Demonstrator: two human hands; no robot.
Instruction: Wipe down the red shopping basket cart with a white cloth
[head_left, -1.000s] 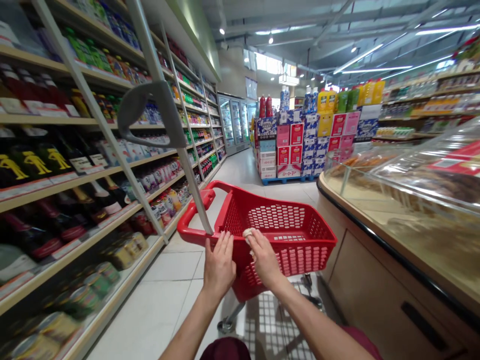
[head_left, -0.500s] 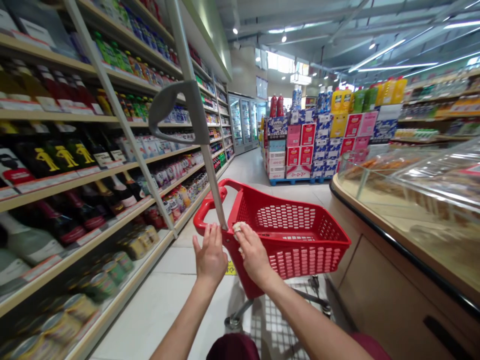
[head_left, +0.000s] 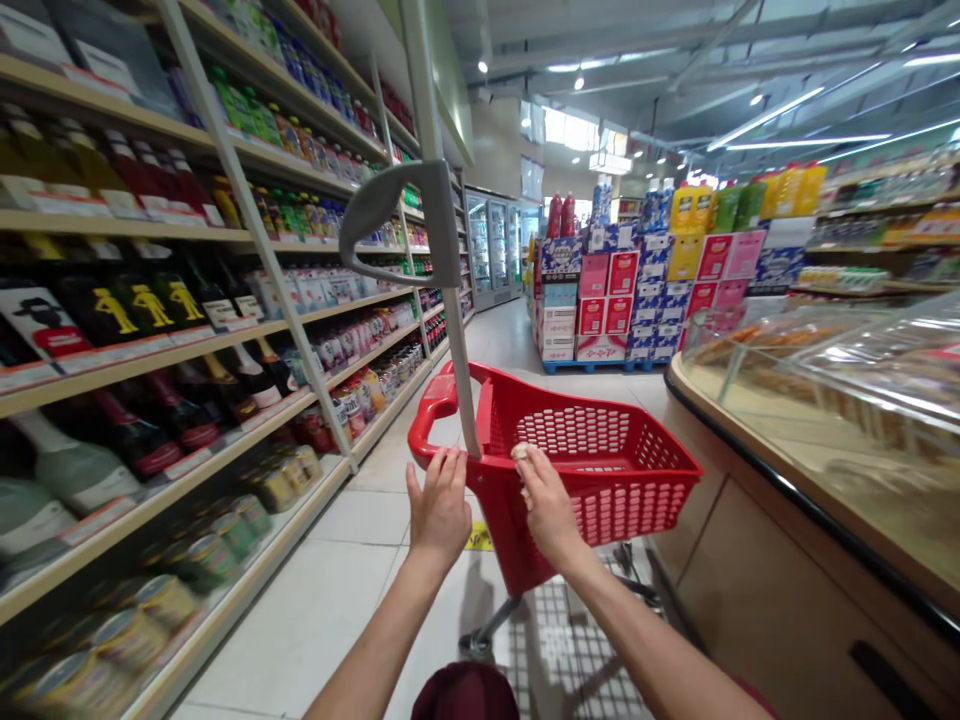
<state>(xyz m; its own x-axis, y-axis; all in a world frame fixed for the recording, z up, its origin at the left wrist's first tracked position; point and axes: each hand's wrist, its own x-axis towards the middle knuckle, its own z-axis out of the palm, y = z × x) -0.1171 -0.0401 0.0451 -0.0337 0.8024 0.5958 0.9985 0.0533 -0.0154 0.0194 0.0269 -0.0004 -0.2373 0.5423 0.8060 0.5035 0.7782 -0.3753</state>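
Observation:
A red plastic shopping cart [head_left: 600, 470] with a perforated basket stands before me, tilted in the view. My left hand [head_left: 442, 510] lies at the basket's near left corner, below the red handle [head_left: 426, 425], fingers stretched out at the rim. In my right hand [head_left: 551, 510] is a crumpled pale cloth [head_left: 520, 453], pinched under the fingers and touching the near side rim. Part of the cloth is hidden by the fingers. Between the hands a grey metal pole [head_left: 459, 350] rises from the cart, with a grey plastic loop grip [head_left: 401, 225] on it.
Shelves [head_left: 150, 370] of bottles and cans line the left. A counter with clear covers [head_left: 757, 480] stands close on the right. Ahead are stacked drink cartons [head_left: 607, 300] on a blue pallet [head_left: 600, 364] and glass-door fridges [head_left: 491, 245] beyond. Tiled floor [head_left: 360, 580] lies between.
My right hand and the cloth have slid slightly rightward along the rim, away from the pole. The whole view has shifted, so cart and shelves appear farther right. My left hand stays at the corner.

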